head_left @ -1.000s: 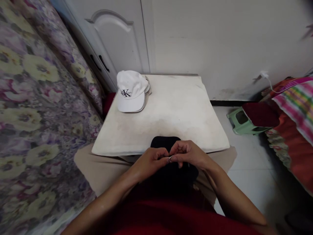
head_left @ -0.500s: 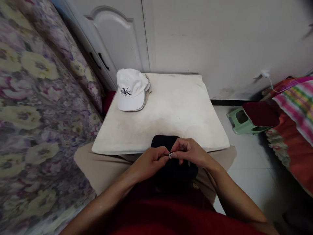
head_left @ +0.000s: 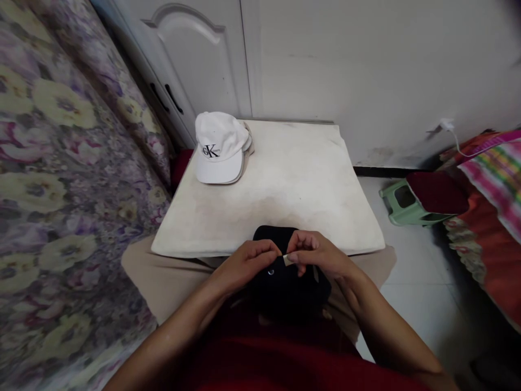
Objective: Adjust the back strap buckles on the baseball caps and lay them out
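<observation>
A black cap (head_left: 285, 285) lies on my lap at the near edge of the white table (head_left: 285, 184). Both hands are closed over it. My left hand (head_left: 248, 260) pinches the cap's dark fabric or strap. My right hand (head_left: 315, 252) pinches a small light-coloured piece, a buckle or tag (head_left: 286, 260), on the cap between the two hands. A small metal eyelet shows on the cap just below my left fingers. A white cap with a black logo (head_left: 217, 146) rests on another pale cap at the table's far left corner.
A floral-covered sofa or bed (head_left: 61, 179) fills the left side. White cabinet doors (head_left: 191, 60) and a wall stand behind the table. A green plastic stool (head_left: 402, 203) and colourful bedding (head_left: 488, 184) are at the right on the tiled floor.
My hands have drawn slightly apart, so the small light piece shows more plainly between the fingertips. The camera view shifted a little. The white caps have not moved.
</observation>
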`<state>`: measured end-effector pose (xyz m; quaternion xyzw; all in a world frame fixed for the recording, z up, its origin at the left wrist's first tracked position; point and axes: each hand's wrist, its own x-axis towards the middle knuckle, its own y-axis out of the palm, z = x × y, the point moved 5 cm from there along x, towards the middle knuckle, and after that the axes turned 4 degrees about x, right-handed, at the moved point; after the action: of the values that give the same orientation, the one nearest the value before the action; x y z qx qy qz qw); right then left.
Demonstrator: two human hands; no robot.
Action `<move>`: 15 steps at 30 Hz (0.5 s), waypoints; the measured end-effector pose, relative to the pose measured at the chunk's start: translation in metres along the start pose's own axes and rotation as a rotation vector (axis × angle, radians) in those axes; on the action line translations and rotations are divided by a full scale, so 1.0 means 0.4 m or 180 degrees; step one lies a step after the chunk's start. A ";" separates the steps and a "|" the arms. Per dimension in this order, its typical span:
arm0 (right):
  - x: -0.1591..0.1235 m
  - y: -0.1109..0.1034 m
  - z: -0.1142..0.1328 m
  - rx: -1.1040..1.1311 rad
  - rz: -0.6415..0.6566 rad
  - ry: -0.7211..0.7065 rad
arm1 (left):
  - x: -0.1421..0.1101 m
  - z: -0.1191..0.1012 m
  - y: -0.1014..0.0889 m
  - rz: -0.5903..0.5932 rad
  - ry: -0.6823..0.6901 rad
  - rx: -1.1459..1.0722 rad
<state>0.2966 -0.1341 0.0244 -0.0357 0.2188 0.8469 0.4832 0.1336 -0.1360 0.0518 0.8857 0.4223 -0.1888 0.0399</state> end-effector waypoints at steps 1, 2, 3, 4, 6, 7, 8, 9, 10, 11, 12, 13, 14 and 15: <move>0.000 -0.002 0.000 0.0022 -0.0010 -0.0008 | 0.000 0.004 -0.005 -0.0054 0.0040 -0.0007; 0.000 -0.004 0.000 0.0039 -0.0027 -0.0018 | -0.001 0.007 -0.010 -0.0098 0.0075 0.0007; 0.000 -0.007 0.000 0.0056 -0.0047 -0.0027 | -0.002 0.010 -0.012 -0.0134 0.0097 0.0016; 0.000 -0.009 0.000 0.0075 -0.0064 -0.0036 | -0.004 0.013 -0.013 -0.0143 0.0091 0.0009; -0.001 -0.012 0.002 0.0110 -0.0081 -0.0058 | -0.007 0.018 -0.011 -0.0107 0.0010 -0.0054; -0.002 -0.012 0.003 0.0118 -0.0084 -0.0068 | -0.008 0.018 -0.008 -0.0078 -0.0035 -0.0079; -0.004 -0.012 0.005 0.0119 -0.0086 -0.0078 | -0.009 0.016 -0.006 -0.0051 -0.0064 -0.0096; -0.006 -0.012 0.007 0.0113 -0.0086 -0.0087 | -0.009 0.012 -0.004 -0.0022 -0.0074 -0.0095; -0.009 -0.011 0.010 0.0101 -0.0084 -0.0097 | -0.009 0.006 -0.003 0.0002 -0.0066 -0.0073; -0.012 -0.009 0.014 0.0085 -0.0081 -0.0110 | -0.009 -0.001 -0.002 0.0018 -0.0040 -0.0024; -0.015 -0.007 0.018 0.0057 -0.0064 -0.0119 | -0.008 -0.008 -0.002 0.0026 -0.0006 0.0039; -0.018 -0.004 0.021 0.0007 -0.0027 -0.0114 | -0.008 -0.015 -0.001 0.0036 0.0022 0.0105; -0.020 -0.001 0.023 -0.0071 0.0029 -0.0094 | -0.007 -0.021 0.000 0.0057 0.0039 0.0167; -0.023 0.003 0.024 -0.0174 0.0095 -0.0065 | -0.006 -0.025 0.002 0.0086 0.0048 0.0219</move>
<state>0.3019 -0.1379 0.0359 -0.0370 0.1912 0.8600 0.4716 0.1357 -0.1360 0.0620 0.8935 0.4039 -0.1959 0.0088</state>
